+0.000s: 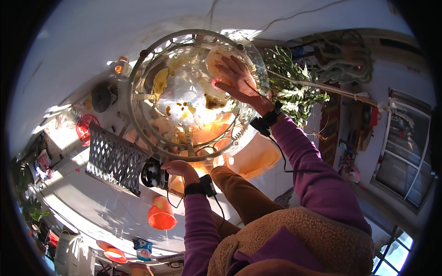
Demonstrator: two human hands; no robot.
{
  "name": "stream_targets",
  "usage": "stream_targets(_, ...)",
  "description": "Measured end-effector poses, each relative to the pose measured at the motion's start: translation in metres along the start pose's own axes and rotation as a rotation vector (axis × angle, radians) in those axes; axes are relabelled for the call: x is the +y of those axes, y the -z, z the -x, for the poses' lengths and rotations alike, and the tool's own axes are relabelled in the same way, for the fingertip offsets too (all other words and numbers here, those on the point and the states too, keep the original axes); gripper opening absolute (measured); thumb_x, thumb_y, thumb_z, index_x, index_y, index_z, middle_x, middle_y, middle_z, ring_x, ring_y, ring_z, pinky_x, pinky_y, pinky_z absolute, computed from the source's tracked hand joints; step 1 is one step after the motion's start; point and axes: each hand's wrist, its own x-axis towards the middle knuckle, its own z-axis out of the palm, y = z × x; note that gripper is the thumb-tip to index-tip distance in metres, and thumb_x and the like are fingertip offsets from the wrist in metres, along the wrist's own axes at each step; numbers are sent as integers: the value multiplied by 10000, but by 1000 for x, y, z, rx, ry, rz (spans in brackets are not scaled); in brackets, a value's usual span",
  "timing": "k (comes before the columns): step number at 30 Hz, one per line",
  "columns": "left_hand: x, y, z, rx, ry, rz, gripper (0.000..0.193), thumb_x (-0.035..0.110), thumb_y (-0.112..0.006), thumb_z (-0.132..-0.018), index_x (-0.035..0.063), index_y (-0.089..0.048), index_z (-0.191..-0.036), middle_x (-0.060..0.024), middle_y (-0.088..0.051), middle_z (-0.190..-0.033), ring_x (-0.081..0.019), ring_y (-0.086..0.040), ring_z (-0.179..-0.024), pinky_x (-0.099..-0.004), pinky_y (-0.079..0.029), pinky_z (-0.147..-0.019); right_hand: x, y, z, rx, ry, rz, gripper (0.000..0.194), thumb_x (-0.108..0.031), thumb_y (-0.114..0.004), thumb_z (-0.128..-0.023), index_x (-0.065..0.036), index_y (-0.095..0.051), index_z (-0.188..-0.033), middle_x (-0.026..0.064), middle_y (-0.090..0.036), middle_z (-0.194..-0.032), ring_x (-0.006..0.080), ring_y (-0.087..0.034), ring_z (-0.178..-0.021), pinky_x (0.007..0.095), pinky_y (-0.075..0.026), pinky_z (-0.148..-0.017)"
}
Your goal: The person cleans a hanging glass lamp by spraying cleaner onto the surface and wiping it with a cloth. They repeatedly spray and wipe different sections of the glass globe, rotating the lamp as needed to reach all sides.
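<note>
A round glass tabletop (253,55) with a ringed metal frame (131,89) is in front of me. My right hand (238,79) holds a pale peach cloth (214,60) against the glass at its far right. The palm is down, with the fingers spread over the cloth. Yellow-brown patches (160,84) show on or through the glass; glare hides which. My left hand (179,169) is at the near edge of the table, beside a black object (152,174) I cannot identify. Its fingertips are partly hidden, so its grip is unclear.
A leafy plant (293,86) stands right of the table, near a long pole (328,84). To the left are a grey lattice panel (114,157) and a red basket (86,129). An orange bucket (162,214) is on the floor. Cables hang from both wrist straps.
</note>
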Motion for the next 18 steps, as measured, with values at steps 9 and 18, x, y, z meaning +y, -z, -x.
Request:
stream_targets(9,1,-1,-1,27,-39,-86,692,389,-191,-1034,-87,-662,-863,-227,-680,-843,-369,-618,-764,-487,-466,-720,76,-11,-9,476,-480,-509,413,-100,-662,-789,-70,-624,-1199,153,-657,-1141,336,-614,-1083,409,-489,-964)
stream_targets(18,-8,-4,-11,17,-64,-28,675,370,-193,-1028,-98,-644,-851,-249,-665,-835,-382,-607,-757,-500,-449,-708,-5,-70,-92,204,-46,-580,445,-136,-687,-831,-70,-592,-1261,172,-612,-1223,324,-617,-1080,388,-483,-967)
